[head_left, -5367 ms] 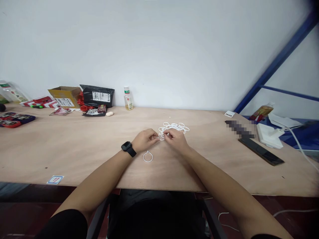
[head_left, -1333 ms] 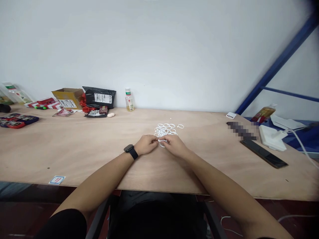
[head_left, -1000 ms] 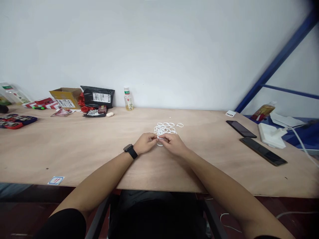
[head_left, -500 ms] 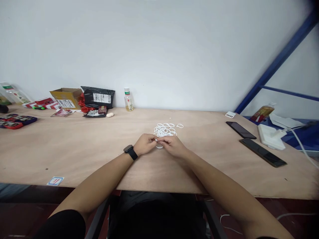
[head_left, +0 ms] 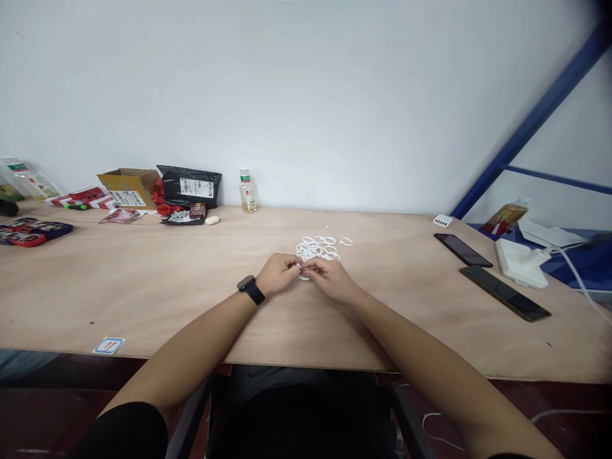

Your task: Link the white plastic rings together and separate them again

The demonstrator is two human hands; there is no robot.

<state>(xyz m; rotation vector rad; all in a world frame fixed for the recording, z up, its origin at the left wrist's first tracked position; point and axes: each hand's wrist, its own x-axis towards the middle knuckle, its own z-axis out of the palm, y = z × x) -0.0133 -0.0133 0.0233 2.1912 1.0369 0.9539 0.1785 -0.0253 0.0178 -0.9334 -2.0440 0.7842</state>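
My left hand (head_left: 280, 274), with a black watch (head_left: 251, 289) on its wrist, is pinched shut at the middle of the table. My right hand (head_left: 331, 279) meets it there, fingertips pinched too. Between them they hold a white looped cable tie (head_left: 304, 277), mostly hidden by the fingers; its curve shows just below them. Right behind the hands lies a loose pile of white cable tie loops (head_left: 318, 247), several overlapping. One single loop (head_left: 346, 241) rests apart, to the right of the pile.
Two dark phones (head_left: 463, 249) (head_left: 505, 293) and a white power strip (head_left: 521, 262) lie at the right. A drink bottle (head_left: 247, 191) stands near the wall. Further left are a black parcel (head_left: 191, 186), an open carton (head_left: 128, 189) and a number sticker (head_left: 109, 345) by the front edge.
Both hands stay together with slightly shifted fingertips. The held loop has drawn up closer under the fingers, so less of it shows. The pile looks unchanged.
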